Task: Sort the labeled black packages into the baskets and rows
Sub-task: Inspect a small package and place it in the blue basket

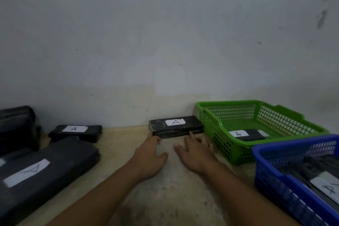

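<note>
At the back edge of the bench (174,189), just beside the green basket (212,134), the A-labelled black package (176,126) is touched by the spread left hand (149,154) and right hand (195,154); both ends should be gripped evenly.

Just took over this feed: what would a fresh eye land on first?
The left hand and right hand reach over the table to a black package marked A by the wall, touching its near edge. Right of it stand a green basket holding a package and, nearer, a blue basket; bigger black packages lie left.
</note>
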The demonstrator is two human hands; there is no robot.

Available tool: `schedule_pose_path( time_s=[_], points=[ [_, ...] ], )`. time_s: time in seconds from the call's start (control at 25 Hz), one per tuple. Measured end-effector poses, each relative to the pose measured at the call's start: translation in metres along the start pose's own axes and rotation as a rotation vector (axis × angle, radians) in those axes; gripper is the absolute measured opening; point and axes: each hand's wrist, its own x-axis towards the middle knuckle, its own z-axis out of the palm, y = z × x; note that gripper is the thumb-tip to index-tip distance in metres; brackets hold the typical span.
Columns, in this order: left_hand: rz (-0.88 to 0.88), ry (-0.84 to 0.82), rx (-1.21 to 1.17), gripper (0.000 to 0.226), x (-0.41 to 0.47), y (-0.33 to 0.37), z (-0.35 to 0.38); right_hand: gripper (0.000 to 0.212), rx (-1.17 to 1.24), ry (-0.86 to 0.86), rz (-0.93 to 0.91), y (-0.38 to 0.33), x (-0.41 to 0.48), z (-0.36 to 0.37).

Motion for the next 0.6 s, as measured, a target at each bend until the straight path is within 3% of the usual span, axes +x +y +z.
schedule_pose_path(
  time_s=[0.16, 0.28, 0.44, 0.6],
  points=[
    [-0.025, -0.013, 0.003, 0.044, -0.023, 0.006, -0.027, 0.073, 0.018, -0.021, 0.025, -0.01, -0.005, -0.005],
    [-0.011, -0.02, 0.012, 0.04, -0.056, 0.006, -0.058, 0.065, -0.027, -0.012, 0.008, -0.031, -0.024, -0.011],
    [-0.051, 0.015, 0.058, 0.032, -0.101, -0.003, -0.111, 0.062, 0.03, -0.118, -0.087, -0.075, -0.049, -0.023],
    [-0.125, 0.153, 0.091, 0.021, -0.115, -0.028, -0.169, 0.059, 0.202, -0.109, -0.217, -0.134, -0.056, -0.033]
  ],
)
